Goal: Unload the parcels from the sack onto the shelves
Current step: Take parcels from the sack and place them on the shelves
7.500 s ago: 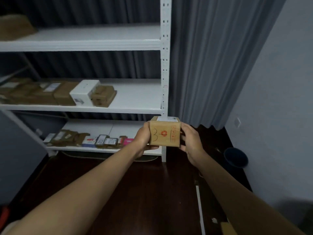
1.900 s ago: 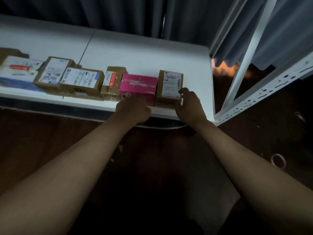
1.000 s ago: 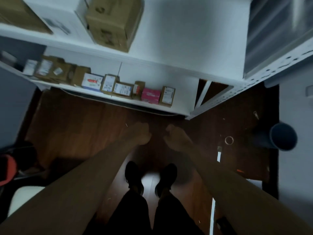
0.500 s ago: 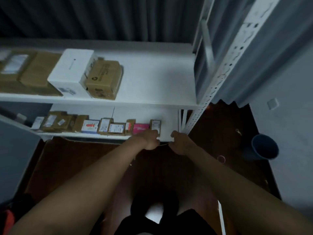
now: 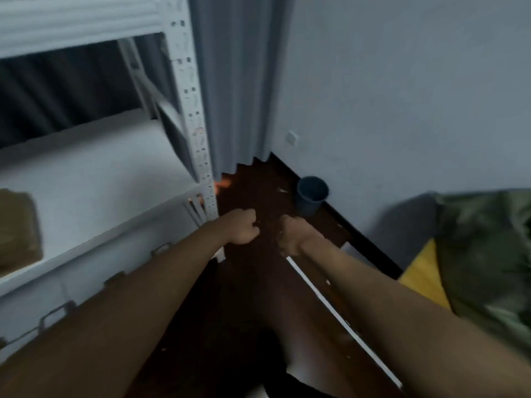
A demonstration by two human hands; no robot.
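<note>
the sack point(image 5: 485, 254), olive green and crumpled, sits at the right edge of my view against a grey seat, with something yellow point(image 5: 422, 271) just beside it; i can't see inside it, so what it holds is unclear. one brown parcel point(image 5: 17, 228), blurred, lies on the white shelf point(image 5: 94, 179) at far left. both my hands hang over the dark floor point(image 5: 253, 297) holding nothing: left hand point(image 5: 242, 226) curled into a loose fist near the shelf's perforated upright point(image 5: 195, 116), right hand point(image 5: 293, 234) with fingers curled under, close beside it but apart. a dark blue bin point(image 5: 311, 195) stands against the wall point(image 5: 402, 96) past the right hand; its inside is not visible. grey curtain point(image 5: 235, 81) hangs between upright and wall. bare floor runs between shelf and sack.
</note>
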